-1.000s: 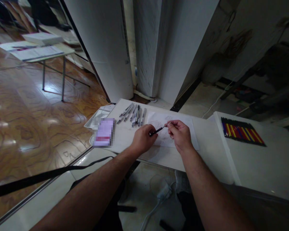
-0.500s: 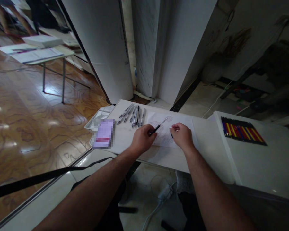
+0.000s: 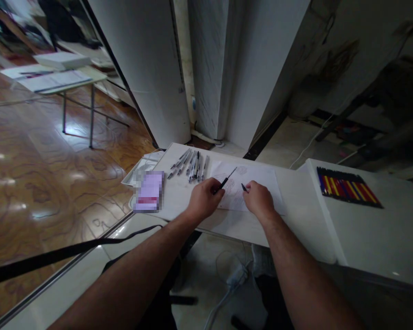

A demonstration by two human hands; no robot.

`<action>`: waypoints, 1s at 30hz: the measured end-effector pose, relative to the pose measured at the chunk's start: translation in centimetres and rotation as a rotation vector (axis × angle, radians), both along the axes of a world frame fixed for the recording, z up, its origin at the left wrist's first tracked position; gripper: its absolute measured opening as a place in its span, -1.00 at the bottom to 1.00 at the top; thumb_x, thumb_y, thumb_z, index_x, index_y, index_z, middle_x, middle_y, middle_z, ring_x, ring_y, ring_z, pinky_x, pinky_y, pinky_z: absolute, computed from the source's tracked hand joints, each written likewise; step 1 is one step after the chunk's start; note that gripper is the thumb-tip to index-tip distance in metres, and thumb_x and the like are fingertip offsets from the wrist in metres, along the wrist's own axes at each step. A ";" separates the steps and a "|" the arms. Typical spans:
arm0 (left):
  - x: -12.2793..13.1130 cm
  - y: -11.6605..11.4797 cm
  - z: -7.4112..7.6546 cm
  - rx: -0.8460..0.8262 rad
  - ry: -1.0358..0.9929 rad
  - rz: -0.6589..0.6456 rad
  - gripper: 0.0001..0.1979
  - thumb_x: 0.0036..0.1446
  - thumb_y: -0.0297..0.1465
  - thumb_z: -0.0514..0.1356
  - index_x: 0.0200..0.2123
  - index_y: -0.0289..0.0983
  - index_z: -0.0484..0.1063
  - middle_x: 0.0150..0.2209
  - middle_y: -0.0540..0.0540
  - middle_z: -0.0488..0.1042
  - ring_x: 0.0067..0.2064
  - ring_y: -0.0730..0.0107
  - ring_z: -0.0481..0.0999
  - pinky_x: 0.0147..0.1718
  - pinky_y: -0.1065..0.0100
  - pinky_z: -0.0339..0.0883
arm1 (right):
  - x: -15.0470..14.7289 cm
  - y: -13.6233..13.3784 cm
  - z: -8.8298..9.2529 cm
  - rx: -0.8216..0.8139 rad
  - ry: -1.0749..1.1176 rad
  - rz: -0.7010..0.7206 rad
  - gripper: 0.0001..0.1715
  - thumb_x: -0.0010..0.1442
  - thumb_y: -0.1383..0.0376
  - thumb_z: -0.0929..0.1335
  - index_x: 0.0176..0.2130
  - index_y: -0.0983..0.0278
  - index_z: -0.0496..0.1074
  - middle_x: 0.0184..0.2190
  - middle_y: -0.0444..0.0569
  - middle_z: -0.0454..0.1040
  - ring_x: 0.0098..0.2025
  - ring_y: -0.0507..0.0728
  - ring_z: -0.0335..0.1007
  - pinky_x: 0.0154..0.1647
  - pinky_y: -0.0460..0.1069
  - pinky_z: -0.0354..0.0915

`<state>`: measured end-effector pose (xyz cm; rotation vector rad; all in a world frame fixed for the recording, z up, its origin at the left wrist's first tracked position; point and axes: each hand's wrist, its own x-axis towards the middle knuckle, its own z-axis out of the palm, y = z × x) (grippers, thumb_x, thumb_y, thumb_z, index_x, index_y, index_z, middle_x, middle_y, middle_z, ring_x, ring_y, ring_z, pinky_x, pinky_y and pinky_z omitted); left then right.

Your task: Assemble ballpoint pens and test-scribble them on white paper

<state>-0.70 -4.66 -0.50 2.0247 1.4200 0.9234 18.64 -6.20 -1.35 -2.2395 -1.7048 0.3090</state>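
Note:
My left hand (image 3: 204,198) is closed around the black grip of a pen (image 3: 223,184), from which a thin dark refill sticks out up and to the right. My right hand (image 3: 259,197) pinches a small black pen piece (image 3: 243,187), partly hidden by the fingers; its exact kind cannot be made out. The hands are apart, both over a white sheet of paper (image 3: 266,176) covered in scribbles. Several clear pens with dark ends (image 3: 193,166) lie in a loose heap left of the sheet.
A pixelated purple pack (image 3: 148,191) sits at the bench's left edge, beside a white tray (image 3: 132,172). To the right, a set of coloured pens (image 3: 349,189) lies on a higher white surface (image 3: 375,233). A black strap (image 3: 72,249) crosses the lower left.
My right hand has turned slightly, and the black piece in it now points up and left instead of downward. The refill's end shows more plainly against the paper. My left hand has hardly moved.

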 end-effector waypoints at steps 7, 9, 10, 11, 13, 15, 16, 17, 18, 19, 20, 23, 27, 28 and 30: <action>0.0 0.0 -0.2 0.009 -0.013 -0.003 -0.93 0.04 -0.38 0.23 -0.39 -0.25 0.40 -0.44 0.02 0.47 -0.40 0.44 0.41 -0.39 0.40 0.21 | -1.5 0.6 1.7 0.280 0.745 -0.026 -0.85 0.00 0.28 0.37 -0.34 0.27 0.43 -0.47 -0.07 0.54 -0.44 0.10 0.47 -0.46 -0.06 0.34; 0.0 0.0 -0.2 0.009 -0.012 -0.015 -0.93 0.05 -0.37 0.22 -0.38 -0.25 0.40 -0.44 0.02 0.47 -0.40 0.44 0.41 -0.40 0.40 0.21 | -2.0 0.6 2.4 0.294 0.940 -0.031 -0.80 -0.02 0.23 0.40 -0.34 0.28 0.41 -0.51 -0.08 0.51 -0.48 0.09 0.45 -0.59 -0.09 0.27; 0.1 -0.1 -0.1 0.008 -0.011 -0.020 -0.92 0.05 -0.37 0.22 -0.38 -0.25 0.40 -0.44 0.01 0.47 -0.40 0.44 0.41 -0.40 0.40 0.21 | -2.2 0.5 2.7 0.298 1.002 -0.028 -0.77 -0.03 0.21 0.41 -0.34 0.28 0.41 -0.51 -0.08 0.50 -0.49 0.09 0.44 -0.63 -0.11 0.24; 0.1 -0.1 -0.1 0.008 -0.011 -0.024 -0.92 0.05 -0.37 0.22 -0.38 -0.25 0.40 -0.44 0.01 0.47 -0.40 0.43 0.41 -0.40 0.40 0.21 | -2.4 0.4 2.9 0.301 1.043 -0.020 -0.75 -0.03 0.20 0.42 -0.33 0.29 0.41 -0.52 -0.09 0.50 -0.50 0.08 0.44 -0.65 -0.12 0.22; 0.2 -0.2 -0.1 0.011 -0.012 -0.031 -0.92 0.05 -0.36 0.22 -0.37 -0.24 0.41 -0.44 0.02 0.48 -0.40 0.43 0.42 -0.39 0.39 0.21 | -2.6 0.2 3.1 0.313 1.081 -0.003 -0.73 -0.04 0.20 0.44 -0.32 0.29 0.42 -0.51 -0.10 0.50 -0.49 0.07 0.44 -0.66 -0.13 0.21; 0.2 -0.3 -0.1 0.016 -0.020 -0.036 -0.92 0.05 -0.37 0.23 -0.38 -0.24 0.41 -0.44 0.02 0.48 -0.40 0.43 0.42 -0.38 0.39 0.22 | -2.7 0.1 3.2 0.322 1.091 0.010 -0.74 -0.03 0.20 0.44 -0.32 0.28 0.42 -0.51 -0.11 0.49 -0.49 0.06 0.43 -0.66 -0.14 0.19; 0.2 -0.3 -0.1 0.016 -0.024 -0.040 -0.93 0.04 -0.38 0.23 -0.38 -0.24 0.40 -0.45 0.02 0.48 -0.40 0.43 0.42 -0.38 0.39 0.22 | -2.8 0.0 3.2 0.322 1.093 0.014 -0.74 -0.03 0.20 0.44 -0.33 0.28 0.42 -0.52 -0.11 0.49 -0.50 0.06 0.42 -0.67 -0.14 0.19; 0.3 -0.3 0.0 0.015 -0.027 -0.044 -0.93 0.04 -0.38 0.23 -0.38 -0.24 0.40 -0.45 0.03 0.48 -0.41 0.43 0.41 -0.38 0.39 0.23 | -2.8 0.0 3.2 0.321 1.094 0.015 -0.74 -0.03 0.20 0.44 -0.33 0.29 0.42 -0.52 -0.11 0.48 -0.51 0.05 0.41 -0.67 -0.14 0.19; 0.3 -0.3 0.0 0.013 -0.029 -0.047 -0.93 0.04 -0.38 0.23 -0.39 -0.24 0.40 -0.45 0.03 0.47 -0.41 0.43 0.42 -0.38 0.39 0.23 | -2.8 0.0 3.3 0.320 1.094 0.017 -0.75 -0.03 0.20 0.44 -0.33 0.29 0.42 -0.53 -0.12 0.48 -0.52 0.04 0.40 -0.66 -0.14 0.19; 0.3 -0.4 0.0 0.011 -0.031 -0.051 -0.94 0.04 -0.39 0.23 -0.39 -0.24 0.40 -0.45 0.03 0.48 -0.41 0.43 0.42 -0.37 0.39 0.24 | -2.8 0.0 3.3 0.319 1.093 0.021 -0.75 -0.03 0.21 0.44 -0.33 0.29 0.43 -0.53 -0.12 0.48 -0.52 0.04 0.39 -0.65 -0.14 0.19; 0.3 -0.4 0.0 0.008 -0.032 -0.053 -0.94 0.04 -0.39 0.23 -0.39 -0.24 0.40 -0.45 0.03 0.48 -0.41 0.43 0.42 -0.37 0.39 0.24 | -2.8 0.0 3.3 0.320 1.090 0.025 -0.76 -0.03 0.22 0.43 -0.33 0.29 0.43 -0.53 -0.12 0.48 -0.52 0.04 0.39 -0.64 -0.14 0.20; 0.3 -0.4 0.1 0.004 -0.026 -0.056 -0.94 0.03 -0.40 0.24 -0.39 -0.24 0.41 -0.45 0.03 0.48 -0.40 0.44 0.43 -0.37 0.40 0.24 | -2.8 0.0 3.2 0.331 1.078 0.050 -0.79 -0.02 0.24 0.43 -0.34 0.30 0.43 -0.53 -0.12 0.48 -0.52 0.02 0.38 -0.60 -0.13 0.22; 0.3 -0.5 0.2 0.006 -0.013 -0.065 -0.94 0.03 -0.40 0.24 -0.40 -0.25 0.41 -0.45 0.03 0.47 -0.41 0.44 0.42 -0.38 0.40 0.23 | -3.0 0.0 3.0 0.313 1.088 0.083 -0.81 -0.01 0.25 0.43 -0.35 0.30 0.43 -0.51 -0.12 0.48 -0.53 0.00 0.36 -0.57 -0.13 0.23; 0.3 -0.5 0.3 0.008 -0.012 -0.070 -0.94 0.03 -0.40 0.24 -0.40 -0.25 0.41 -0.46 0.03 0.47 -0.41 0.44 0.42 -0.38 0.40 0.23 | -3.1 0.0 3.0 0.307 1.091 0.087 -0.81 -0.01 0.26 0.43 -0.35 0.30 0.43 -0.51 -0.12 0.48 -0.53 -0.01 0.36 -0.57 -0.13 0.23; 0.3 -0.5 0.3 0.018 -0.014 -0.083 -0.94 0.04 -0.41 0.23 -0.40 -0.25 0.40 -0.46 0.03 0.46 -0.40 0.45 0.41 -0.38 0.41 0.22 | -3.1 0.0 3.1 0.302 1.091 0.087 -0.81 -0.02 0.25 0.43 -0.36 0.30 0.42 -0.52 -0.13 0.48 -0.54 -0.01 0.35 -0.57 -0.13 0.23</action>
